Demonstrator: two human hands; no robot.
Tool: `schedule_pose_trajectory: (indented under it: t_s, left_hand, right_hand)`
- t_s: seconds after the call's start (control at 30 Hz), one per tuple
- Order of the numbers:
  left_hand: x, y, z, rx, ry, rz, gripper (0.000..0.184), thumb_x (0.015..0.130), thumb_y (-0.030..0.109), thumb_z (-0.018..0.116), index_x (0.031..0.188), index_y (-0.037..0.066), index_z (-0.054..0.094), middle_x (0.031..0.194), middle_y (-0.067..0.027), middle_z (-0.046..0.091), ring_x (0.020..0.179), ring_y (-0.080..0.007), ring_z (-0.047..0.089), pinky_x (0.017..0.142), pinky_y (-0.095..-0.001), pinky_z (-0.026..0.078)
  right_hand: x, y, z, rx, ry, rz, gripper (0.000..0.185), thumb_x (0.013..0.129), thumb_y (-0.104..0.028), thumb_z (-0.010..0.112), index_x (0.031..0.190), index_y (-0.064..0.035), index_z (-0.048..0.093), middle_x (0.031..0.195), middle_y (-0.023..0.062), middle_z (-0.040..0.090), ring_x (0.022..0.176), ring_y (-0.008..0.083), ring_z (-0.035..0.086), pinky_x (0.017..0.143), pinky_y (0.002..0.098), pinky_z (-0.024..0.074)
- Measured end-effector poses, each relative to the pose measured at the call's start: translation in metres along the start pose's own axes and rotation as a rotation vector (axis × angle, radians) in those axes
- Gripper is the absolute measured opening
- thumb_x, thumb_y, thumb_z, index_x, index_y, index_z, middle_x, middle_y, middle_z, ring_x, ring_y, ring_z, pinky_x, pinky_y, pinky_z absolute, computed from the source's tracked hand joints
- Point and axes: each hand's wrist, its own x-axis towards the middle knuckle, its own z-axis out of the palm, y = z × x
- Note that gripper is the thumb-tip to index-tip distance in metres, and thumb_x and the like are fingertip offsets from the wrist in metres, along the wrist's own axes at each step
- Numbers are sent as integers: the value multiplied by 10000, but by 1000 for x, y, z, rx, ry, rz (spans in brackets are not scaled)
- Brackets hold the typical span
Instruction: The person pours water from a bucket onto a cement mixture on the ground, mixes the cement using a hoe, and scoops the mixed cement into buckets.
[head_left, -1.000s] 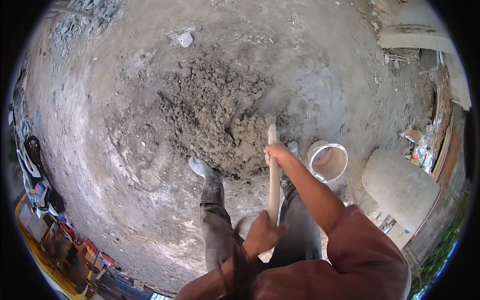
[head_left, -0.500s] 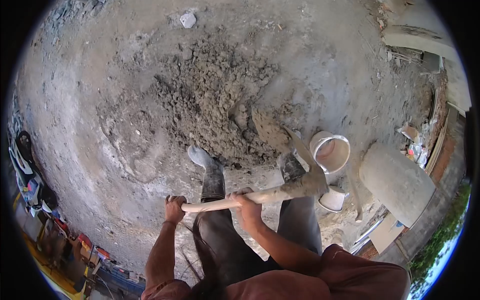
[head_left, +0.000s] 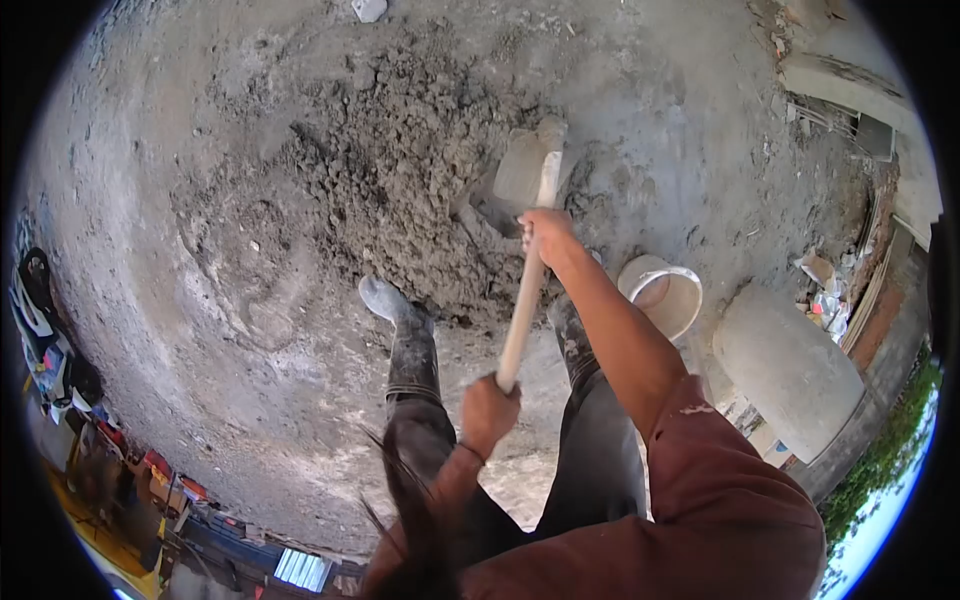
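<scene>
The left hand (head_left: 490, 412) and right hand (head_left: 547, 238) grip the hoe (head_left: 522, 315), apparently working the heap (head_left: 395, 195); the next stroke should need firm hold.

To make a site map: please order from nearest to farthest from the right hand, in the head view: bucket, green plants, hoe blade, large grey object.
1. Hoe blade, just ahead of the right hand.
2. Bucket, right of the hand.
3. Large grey object, right, past the bucket.
4. Green plants, far right edge.

Hoe (head_left: 527, 305) w/ pale wooden handle slanted diag., its grey blade (head_left: 520, 172) at R side of pile (head_left: 390, 180). Pile was lumpy, grey-brown, damp-lkg.
</scene>
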Motion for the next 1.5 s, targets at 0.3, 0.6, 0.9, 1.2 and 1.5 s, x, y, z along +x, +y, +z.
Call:
schedule_pose_trajectory:
  t_s: [0.3,0.6,0.9,1.2,1.5]
  left_hand:
    - [64,104,6,-603,-13,395,257,892,207,751,999,-8,659,674,-205,649,596,-326,683,578,-414,512]
    - [-25,37,-3,-650,-106,-183,328,846,244,781,858,-52,639,642,-135,650,517,-227,657,496,-390,524]
    - [-131,45,-104,-140,-426,165,595,860,413,774,1132,-81,582,897,-306,685,934,-507,676,789,-539,526]
    - [17,-224,-164,502,215,476,79,741,122,714,767,126,640,809,-70,683,906,-324,632,921,-468,398]
    - [-8,-289,-178,399,36,520,144,676,42,745,777,89,655,760,-151,671,776,-422,640,724,-492,508]
  right_hand:
    - [-119,-208,28,-265,-52,-708,302,914,-70,689,1087,88,498,704,93,571,467,187,557,392,351,462]
    - [1,17,47,-517,-71,-83,146,847,-47,664,893,70,590,602,138,570,473,266,587,422,441,476]
    - [-127,16,-60,63,-60,161,179,892,-77,647,806,-69,491,620,43,494,472,175,461,449,361,440]
    - [-247,129,30,687,34,-42,162,806,33,617,887,-55,507,743,81,510,622,229,525,633,447,518]
    - [-304,148,47,645,81,11,170,829,84,599,890,-42,502,755,115,535,616,260,563,636,498,566]
